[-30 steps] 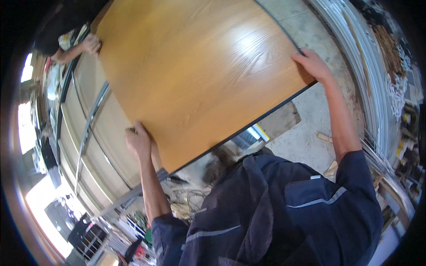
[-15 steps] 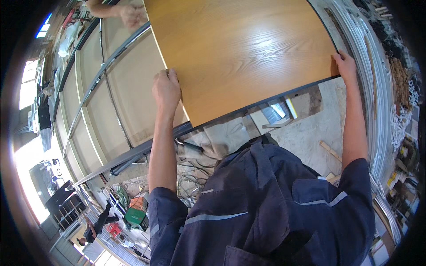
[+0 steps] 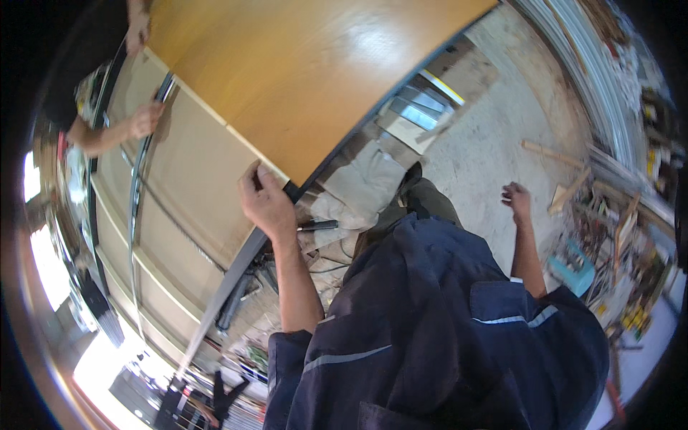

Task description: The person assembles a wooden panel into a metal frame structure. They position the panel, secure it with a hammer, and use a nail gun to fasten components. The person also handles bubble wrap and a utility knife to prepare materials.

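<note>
A wood-grain panel [image 3: 322, 79] with a pale left edge and a dark near edge lies across the top middle. My left hand [image 3: 269, 204] is closed on its pale edge, close to the near left corner. Away from the panel, my right hand [image 3: 517, 201] hangs over the floor at the right, fingers loosely bent and apart, holding nothing. Under and left of the panel is a long beige board [image 3: 193, 150] with wooden slats and a dark frame. A dark strip [image 3: 138, 172] runs across it; another person's hand [image 3: 147, 118] is at that strip.
That person's other hand [image 3: 137, 32] touches the panel's far left corner. Below the panel are crumpled sheeting [image 3: 358, 186] and a flat box [image 3: 419, 111]. Wood offcuts [image 3: 552, 154] and a turquoise item [image 3: 573, 269] lie at the right, beside long metal profiles [image 3: 598, 79].
My right hand has let go of the panel's right edge and dropped lower. My view has turned, and my left hand now sits nearer the corner. More of the other person shows at left.
</note>
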`<state>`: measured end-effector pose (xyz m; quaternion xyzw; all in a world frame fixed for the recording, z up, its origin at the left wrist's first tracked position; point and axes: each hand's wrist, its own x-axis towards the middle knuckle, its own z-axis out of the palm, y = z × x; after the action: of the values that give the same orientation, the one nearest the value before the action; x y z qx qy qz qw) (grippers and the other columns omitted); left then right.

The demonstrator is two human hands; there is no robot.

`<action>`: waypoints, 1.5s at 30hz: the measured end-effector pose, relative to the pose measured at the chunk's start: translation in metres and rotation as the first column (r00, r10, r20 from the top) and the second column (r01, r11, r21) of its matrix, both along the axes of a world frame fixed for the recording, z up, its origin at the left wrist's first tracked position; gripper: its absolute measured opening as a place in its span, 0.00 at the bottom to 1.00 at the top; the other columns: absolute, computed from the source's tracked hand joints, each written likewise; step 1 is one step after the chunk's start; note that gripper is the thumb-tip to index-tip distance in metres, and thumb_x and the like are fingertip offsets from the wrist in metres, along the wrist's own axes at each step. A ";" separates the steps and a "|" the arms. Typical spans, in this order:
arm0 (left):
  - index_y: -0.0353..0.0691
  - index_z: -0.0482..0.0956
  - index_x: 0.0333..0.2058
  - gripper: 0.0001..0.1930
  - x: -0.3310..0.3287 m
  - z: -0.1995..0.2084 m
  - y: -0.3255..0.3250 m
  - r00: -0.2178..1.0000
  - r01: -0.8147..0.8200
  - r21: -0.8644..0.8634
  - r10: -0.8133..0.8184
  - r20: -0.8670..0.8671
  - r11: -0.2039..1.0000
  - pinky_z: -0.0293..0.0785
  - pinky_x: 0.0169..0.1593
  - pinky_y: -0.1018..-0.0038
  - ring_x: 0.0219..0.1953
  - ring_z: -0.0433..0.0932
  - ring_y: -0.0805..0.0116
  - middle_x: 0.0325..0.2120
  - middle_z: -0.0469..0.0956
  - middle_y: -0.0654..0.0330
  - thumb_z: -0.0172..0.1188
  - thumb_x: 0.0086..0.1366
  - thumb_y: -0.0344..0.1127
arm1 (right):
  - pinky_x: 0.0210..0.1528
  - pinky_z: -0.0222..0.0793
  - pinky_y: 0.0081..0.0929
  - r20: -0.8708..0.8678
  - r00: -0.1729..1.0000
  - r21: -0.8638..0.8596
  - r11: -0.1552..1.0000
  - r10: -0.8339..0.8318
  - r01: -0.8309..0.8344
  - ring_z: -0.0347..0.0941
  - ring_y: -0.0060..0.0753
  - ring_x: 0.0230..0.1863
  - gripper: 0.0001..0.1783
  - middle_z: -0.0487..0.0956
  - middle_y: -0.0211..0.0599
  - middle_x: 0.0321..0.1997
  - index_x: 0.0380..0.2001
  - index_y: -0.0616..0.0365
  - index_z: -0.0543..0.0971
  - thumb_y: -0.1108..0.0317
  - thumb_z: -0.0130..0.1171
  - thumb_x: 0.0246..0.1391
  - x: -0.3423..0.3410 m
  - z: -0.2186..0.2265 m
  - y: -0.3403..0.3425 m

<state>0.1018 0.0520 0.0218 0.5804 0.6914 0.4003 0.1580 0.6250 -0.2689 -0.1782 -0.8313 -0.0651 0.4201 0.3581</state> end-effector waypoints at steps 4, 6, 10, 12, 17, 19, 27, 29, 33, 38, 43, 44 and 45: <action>0.31 0.80 0.45 0.12 0.007 0.006 -0.005 0.989 0.085 -0.075 -0.093 -0.113 0.994 0.76 0.47 0.67 0.40 0.80 0.59 0.38 0.81 0.50 0.57 0.70 0.33 | 0.31 0.80 0.33 -0.250 0.966 -0.206 0.979 -0.062 0.010 0.81 0.33 0.33 0.17 0.83 0.39 0.37 0.48 0.59 0.79 0.70 0.60 0.54 -0.062 -0.030 -0.051; 0.31 0.79 0.47 0.13 0.017 0.006 -0.005 0.984 0.079 -0.088 -0.092 -0.153 0.993 0.76 0.46 0.66 0.41 0.80 0.59 0.40 0.80 0.50 0.57 0.71 0.34 | 0.30 0.79 0.34 -0.299 0.953 -0.236 0.971 -0.041 -0.032 0.81 0.35 0.31 0.12 0.83 0.41 0.36 0.42 0.62 0.80 0.70 0.58 0.55 -0.084 -0.041 -0.048; 0.32 0.77 0.51 0.16 0.014 -0.007 -0.001 0.965 0.089 -0.080 -0.105 -0.241 0.993 0.76 0.44 0.66 0.42 0.79 0.59 0.42 0.79 0.48 0.56 0.71 0.37 | 0.31 0.79 0.31 -0.341 0.922 -0.141 0.959 0.186 -0.245 0.80 0.32 0.30 0.12 0.84 0.40 0.35 0.37 0.66 0.80 0.67 0.56 0.58 -0.102 -0.064 -0.019; 0.31 0.77 0.52 0.18 0.004 -0.016 0.003 0.952 0.090 -0.063 -0.105 -0.287 0.994 0.76 0.44 0.66 0.42 0.79 0.58 0.42 0.79 0.48 0.56 0.72 0.39 | 0.22 0.73 0.31 -0.219 0.940 -0.009 0.962 0.263 -0.272 0.76 0.31 0.19 0.11 0.80 0.41 0.21 0.25 0.66 0.80 0.67 0.58 0.55 -0.110 -0.078 -0.001; 0.27 0.78 0.50 0.23 0.008 -0.014 0.004 0.911 0.065 -0.086 -0.095 -0.401 0.994 0.76 0.45 0.66 0.41 0.79 0.57 0.43 0.81 0.46 0.57 0.72 0.45 | 0.24 0.72 0.30 -0.348 0.882 0.064 0.947 0.318 -0.316 0.76 0.26 0.23 0.16 0.83 0.39 0.28 0.44 0.68 0.82 0.66 0.58 0.58 -0.114 -0.115 0.037; 0.26 0.79 0.49 0.23 0.003 -0.017 0.003 0.915 0.055 -0.090 -0.087 -0.395 0.994 0.75 0.46 0.66 0.41 0.78 0.58 0.42 0.81 0.46 0.56 0.73 0.45 | 0.26 0.72 0.34 -0.239 0.846 0.076 0.877 0.477 -0.474 0.78 0.34 0.24 0.17 0.84 0.43 0.29 0.45 0.66 0.82 0.66 0.58 0.57 -0.115 -0.128 0.054; 0.25 0.78 0.48 0.25 0.017 -0.014 -0.001 0.885 -0.033 -0.114 -0.024 -0.464 0.993 0.73 0.42 0.69 0.38 0.75 0.63 0.39 0.80 0.51 0.51 0.75 0.48 | 0.44 0.72 0.51 0.153 0.696 0.023 0.702 0.701 -0.712 0.76 0.64 0.40 0.16 0.81 0.57 0.36 0.42 0.63 0.82 0.63 0.60 0.55 -0.142 -0.171 0.153; 0.25 0.78 0.48 0.26 0.023 -0.016 -0.003 0.897 -0.044 -0.107 -0.008 -0.441 0.993 0.72 0.40 0.70 0.38 0.75 0.64 0.38 0.79 0.52 0.50 0.75 0.49 | 0.46 0.73 0.51 0.274 0.651 0.005 0.676 0.708 -0.737 0.77 0.62 0.42 0.17 0.81 0.55 0.40 0.44 0.61 0.81 0.62 0.60 0.56 -0.149 -0.189 0.175; 0.25 0.77 0.49 0.26 0.019 -0.017 -0.001 0.884 -0.054 -0.115 -0.006 -0.467 0.992 0.72 0.40 0.71 0.37 0.75 0.65 0.39 0.79 0.52 0.49 0.75 0.50 | 0.49 0.74 0.51 0.352 0.603 -0.023 0.651 0.716 -0.759 0.78 0.61 0.47 0.21 0.81 0.52 0.48 0.52 0.59 0.78 0.62 0.60 0.58 -0.160 -0.224 0.228; 0.26 0.77 0.52 0.26 0.017 -0.016 -0.002 0.869 -0.057 -0.113 -0.007 -0.495 0.992 0.74 0.41 0.70 0.39 0.77 0.64 0.41 0.80 0.51 0.47 0.76 0.49 | 0.49 0.75 0.49 0.122 0.655 0.045 0.655 0.746 -0.754 0.78 0.60 0.48 0.20 0.81 0.55 0.47 0.50 0.61 0.79 0.64 0.60 0.56 -0.183 -0.253 0.263; 0.30 0.79 0.46 0.27 0.025 -0.019 -0.004 0.858 -0.062 -0.095 0.004 -0.514 0.994 0.71 0.44 0.69 0.39 0.74 0.65 0.38 0.78 0.56 0.46 0.74 0.53 | 0.46 0.73 0.51 0.106 0.605 0.059 0.602 0.789 -0.796 0.77 0.61 0.47 0.15 0.80 0.59 0.44 0.44 0.62 0.81 0.67 0.56 0.55 -0.167 -0.247 0.195; 0.30 0.79 0.46 0.27 0.022 -0.017 -0.009 0.847 -0.068 -0.100 0.005 -0.532 0.993 0.71 0.44 0.70 0.39 0.74 0.65 0.38 0.78 0.56 0.46 0.74 0.53 | 0.45 0.72 0.52 -0.122 0.581 -0.088 0.575 0.804 -0.814 0.76 0.62 0.46 0.13 0.80 0.59 0.41 0.42 0.64 0.81 0.69 0.55 0.55 -0.157 -0.223 0.168; 0.30 0.79 0.47 0.27 0.027 -0.016 -0.004 0.841 -0.045 -0.099 -0.016 -0.540 0.994 0.71 0.45 0.70 0.40 0.74 0.66 0.39 0.78 0.56 0.46 0.74 0.53 | 0.45 0.73 0.51 0.142 0.684 -0.015 0.693 0.715 -0.721 0.77 0.63 0.43 0.13 0.80 0.59 0.38 0.39 0.65 0.81 0.67 0.57 0.54 -0.164 -0.275 0.092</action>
<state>0.1287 0.0475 0.0061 0.6550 0.7327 0.1840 -0.0150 0.4612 -0.1766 -0.4528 -0.7585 -0.4184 0.4672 0.1770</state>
